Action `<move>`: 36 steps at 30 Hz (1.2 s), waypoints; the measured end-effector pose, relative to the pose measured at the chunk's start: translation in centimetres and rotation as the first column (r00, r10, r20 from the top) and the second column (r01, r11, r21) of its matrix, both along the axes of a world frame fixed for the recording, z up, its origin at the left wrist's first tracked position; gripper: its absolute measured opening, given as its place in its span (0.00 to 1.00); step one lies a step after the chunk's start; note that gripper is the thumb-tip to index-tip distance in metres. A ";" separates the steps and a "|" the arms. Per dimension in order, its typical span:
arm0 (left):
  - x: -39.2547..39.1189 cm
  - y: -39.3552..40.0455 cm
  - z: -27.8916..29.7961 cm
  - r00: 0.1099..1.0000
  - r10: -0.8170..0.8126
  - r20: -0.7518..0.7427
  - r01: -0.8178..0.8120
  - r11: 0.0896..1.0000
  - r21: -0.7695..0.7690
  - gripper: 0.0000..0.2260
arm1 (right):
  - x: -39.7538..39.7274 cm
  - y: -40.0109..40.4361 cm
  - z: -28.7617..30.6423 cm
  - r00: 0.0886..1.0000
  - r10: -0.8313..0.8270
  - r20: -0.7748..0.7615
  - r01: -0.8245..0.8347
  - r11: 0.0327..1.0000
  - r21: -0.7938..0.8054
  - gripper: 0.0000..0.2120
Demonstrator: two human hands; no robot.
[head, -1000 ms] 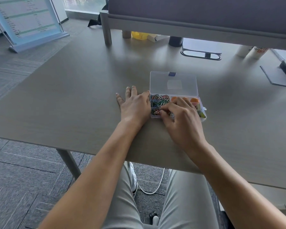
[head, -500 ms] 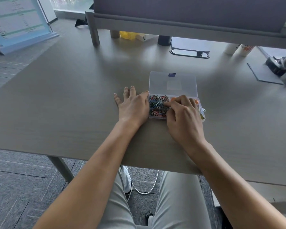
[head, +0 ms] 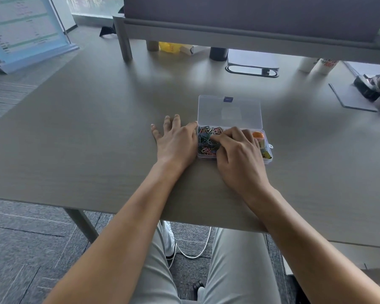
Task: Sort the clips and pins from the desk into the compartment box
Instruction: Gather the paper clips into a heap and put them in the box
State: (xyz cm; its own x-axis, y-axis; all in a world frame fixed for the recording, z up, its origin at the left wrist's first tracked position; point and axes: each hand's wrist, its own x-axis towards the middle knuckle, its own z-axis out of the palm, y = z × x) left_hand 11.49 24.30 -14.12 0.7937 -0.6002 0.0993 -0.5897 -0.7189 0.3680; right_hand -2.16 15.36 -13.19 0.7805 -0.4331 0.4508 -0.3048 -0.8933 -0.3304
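A clear plastic compartment box lies on the grey desk with its lid folded back flat. Its left compartment is full of coloured paper clips. Orange pieces and yellow-green ones show in the right compartments; the middle is hidden. My left hand lies flat on the desk, fingers straight, its edge touching the box's left wall. My right hand hovers over the box's middle, fingers curled, thumb and fingertips pinched together among the clips.
A raised partition shelf crosses the back of the desk, with a black cup, paper cups and a cable slot beneath it. A grey mat and a dark device sit far right. A sign board stands left.
My right hand has slid from the box's front edge up and left, so its fingertips are now in the clip compartment. The left hand has stayed in place.
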 end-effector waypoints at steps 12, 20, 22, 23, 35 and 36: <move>-0.7 -1.8 0.2 0.997 -0.072 -0.006 0.072 0.997 0.006 0.18 | -1.3 -1.5 0.5 0.992 0.050 -0.115 -0.053 0.998 -0.023 0.24; -0.8 -1.8 0.3 0.997 -0.067 -0.031 0.064 0.995 -0.080 0.18 | -2.2 -2.0 0.3 0.999 0.039 -0.025 -0.039 0.999 0.022 0.24; -0.9 -2.0 0.5 0.997 -0.046 -0.061 0.037 0.988 -0.153 0.18 | -2.7 -3.2 0.4 0.999 -0.038 0.034 0.036 0.998 0.053 0.23; -0.9 -2.1 0.6 0.996 -0.030 -0.083 0.014 0.980 -0.197 0.18 | -3.0 -3.9 0.5 0.994 -0.092 0.057 0.087 0.993 0.077 0.22; -3.2 -6.0 2.0 0.926 -0.036 -0.377 -0.210 0.780 -0.590 0.26 | -2.9 -10.0 2.7 0.954 -0.295 0.061 0.142 0.619 0.773 0.22; -3.2 -6.3 1.9 0.922 -0.041 -0.386 -0.226 0.752 -0.619 0.26 | -2.7 -10.2 2.7 0.943 -0.320 0.093 0.125 0.598 0.791 0.22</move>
